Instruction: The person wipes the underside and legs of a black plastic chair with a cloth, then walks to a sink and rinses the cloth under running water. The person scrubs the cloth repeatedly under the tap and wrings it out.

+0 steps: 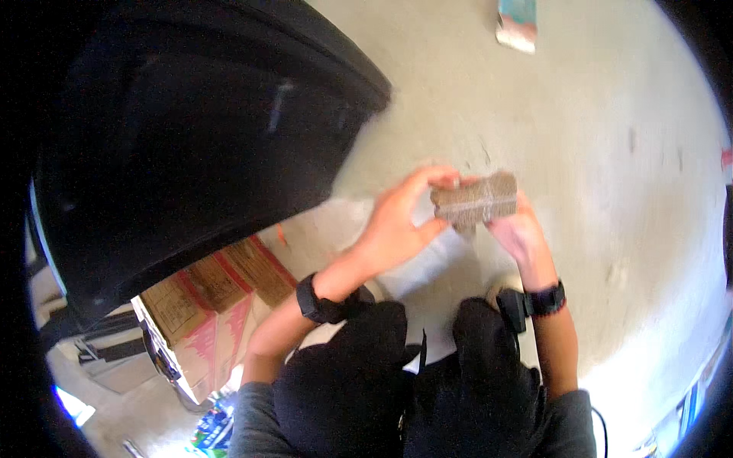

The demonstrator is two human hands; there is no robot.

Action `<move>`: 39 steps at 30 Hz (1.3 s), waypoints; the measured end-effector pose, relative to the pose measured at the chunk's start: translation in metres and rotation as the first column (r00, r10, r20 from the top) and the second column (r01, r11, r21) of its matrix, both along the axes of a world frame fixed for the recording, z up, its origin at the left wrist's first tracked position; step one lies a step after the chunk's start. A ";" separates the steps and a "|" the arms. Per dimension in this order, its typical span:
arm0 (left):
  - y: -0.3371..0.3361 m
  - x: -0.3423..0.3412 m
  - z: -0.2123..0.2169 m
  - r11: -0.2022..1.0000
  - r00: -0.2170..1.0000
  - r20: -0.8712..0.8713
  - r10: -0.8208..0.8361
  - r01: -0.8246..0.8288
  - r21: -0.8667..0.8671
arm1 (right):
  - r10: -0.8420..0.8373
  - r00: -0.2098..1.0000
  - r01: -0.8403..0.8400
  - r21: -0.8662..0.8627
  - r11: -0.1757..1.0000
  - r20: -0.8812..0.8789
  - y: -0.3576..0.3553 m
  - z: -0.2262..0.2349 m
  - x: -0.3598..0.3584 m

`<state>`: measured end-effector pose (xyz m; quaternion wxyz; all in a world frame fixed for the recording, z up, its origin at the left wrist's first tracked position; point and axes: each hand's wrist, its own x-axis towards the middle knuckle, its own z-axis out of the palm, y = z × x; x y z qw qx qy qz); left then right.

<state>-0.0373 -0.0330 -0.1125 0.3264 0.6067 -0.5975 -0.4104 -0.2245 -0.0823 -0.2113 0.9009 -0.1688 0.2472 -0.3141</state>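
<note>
Head view: left hand (pixel 395 224) and right hand (pixel 522 232) clamp a rough brown, pale-banded block (pixel 475 201).

Forearms (pixel 556 347) angled inward, left grip (pixel 397 221) pinching between thumb and fingers, right grip (pixel 521 229) clasping, partly hidden

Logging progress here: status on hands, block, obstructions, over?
Left hand, right hand both holding brown block. Block above pale floor. Large black panel left, not touching hands.
</note>
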 end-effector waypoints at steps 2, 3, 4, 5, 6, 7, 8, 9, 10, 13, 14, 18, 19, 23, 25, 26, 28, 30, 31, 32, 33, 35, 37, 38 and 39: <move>-0.003 0.010 -0.001 0.988 0.996 -0.082 -0.020 0.033 0.154 | 0.103 0.972 -0.129 -0.115 0.985 -0.211 -0.002 0.019 -0.005; -0.002 0.016 -0.005 0.966 0.992 -0.119 -0.048 0.077 0.248 | 0.141 0.957 -0.184 -0.154 0.971 -0.254 -0.002 0.029 -0.008; 0.004 0.019 -0.008 0.946 0.985 -0.167 -0.038 0.089 0.310 | 0.159 0.946 -0.221 -0.207 0.953 -0.281 0.003 0.031 -0.014; 0.006 0.022 -0.009 0.923 0.976 -0.216 -0.034 0.113 0.368 | 0.161 0.936 -0.247 -0.261 0.933 -0.312 0.003 0.029 -0.014; 0.008 0.027 -0.004 0.915 0.964 -0.266 -0.023 0.128 0.382 | 0.216 0.919 -0.317 -0.291 0.903 -0.329 -0.003 0.037 -0.009; 0.011 0.027 -0.001 0.902 0.944 -0.331 0.000 0.143 0.408 | 0.282 0.889 -0.396 -0.298 0.868 -0.360 -0.009 0.049 -0.011; 0.011 0.029 0.001 0.886 0.920 -0.392 0.028 0.159 0.435 | 0.345 0.853 -0.473 -0.301 0.828 -0.390 -0.014 0.056 -0.009; 0.012 0.028 -0.001 0.900 0.929 -0.371 0.006 0.157 0.408 | 0.321 0.854 -0.467 -0.333 0.819 -0.409 -0.016 0.060 -0.010; 0.012 0.028 -0.004 0.911 0.938 -0.346 -0.012 0.153 0.383 | 0.298 0.856 -0.461 -0.363 0.810 -0.423 -0.016 0.063 -0.007; 0.009 0.027 -0.010 0.932 0.957 -0.288 -0.011 0.114 0.343 | 0.263 0.839 -0.473 -0.402 0.784 -0.476 -0.014 0.067 -0.006; 0.010 0.026 -0.012 0.936 0.963 -0.271 -0.002 0.097 0.337 | 0.258 0.831 -0.482 -0.405 0.777 -0.493 -0.012 0.067 -0.005; 0.008 0.025 -0.020 0.929 0.966 -0.257 0.025 0.072 0.362 | 0.250 0.815 -0.520 -0.470 0.713 -0.523 -0.009 0.067 -0.008; 0.010 0.023 -0.018 0.933 0.974 -0.224 0.018 0.065 0.354 | 0.240 0.844 -0.482 -0.483 0.731 -0.479 -0.008 0.072 -0.008; 0.005 0.025 0.004 0.931 0.988 -0.144 -0.059 0.107 0.349 | 0.251 0.893 -0.408 -0.433 0.804 -0.374 -0.015 0.083 -0.006; 0.001 0.024 0.018 0.939 0.986 -0.145 -0.085 0.128 0.319 | 0.260 0.893 -0.411 -0.428 0.805 -0.369 -0.019 0.090 -0.004; -0.002 0.024 0.021 0.948 0.986 -0.132 -0.103 0.138 0.288 | 0.259 0.893 -0.415 -0.452 0.790 -0.369 -0.022 0.089 -0.003; -0.006 0.025 0.023 0.951 0.985 -0.104 -0.140 0.163 0.263 | 0.252 0.896 -0.412 -0.473 0.779 -0.366 -0.021 0.086 -0.001; -0.010 0.026 0.025 0.944 0.982 -0.071 -0.176 0.189 0.271 | 0.242 0.902 -0.399 -0.474 0.785 -0.358 -0.020 0.083 0.001; -0.012 0.027 0.024 0.933 0.980 -0.037 -0.195 0.197 0.302 | 0.236 0.899 -0.399 -0.472 0.786 -0.369 -0.019 0.080 0.001; -0.015 0.027 0.023 0.921 0.977 -0.006 -0.215 0.204 0.332 | 0.229 0.896 -0.401 -0.470 0.786 -0.381 -0.019 0.077 0.001; -0.017 0.028 0.023 0.909 0.972 0.029 -0.235 0.209 0.360 | 0.222 0.893 -0.401 -0.472 0.785 -0.391 -0.018 0.073 0.003; -0.026 0.022 0.004 0.881 0.955 -0.018 -0.297 0.281 0.380 | 0.152 0.871 -0.390 -0.471 0.791 -0.466 -0.019 0.059 -0.002; -0.043 0.026 -0.028 0.874 0.944 -0.022 -0.329 0.313 0.372 | 0.063 0.817 -0.422 -0.519 0.743 -0.573 -0.030 0.049 0.003; -0.052 0.024 -0.044 0.877 0.942 -0.018 -0.336 0.320 0.359 | 0.004 0.763 -0.468 -0.547 0.694 -0.647 -0.041 0.049 0.005; -0.064 0.018 -0.047 0.903 0.967 -0.034 -0.253 0.248 0.350 | -0.061 0.697 -0.519 -0.560 0.646 -0.715 -0.051 0.052 0.006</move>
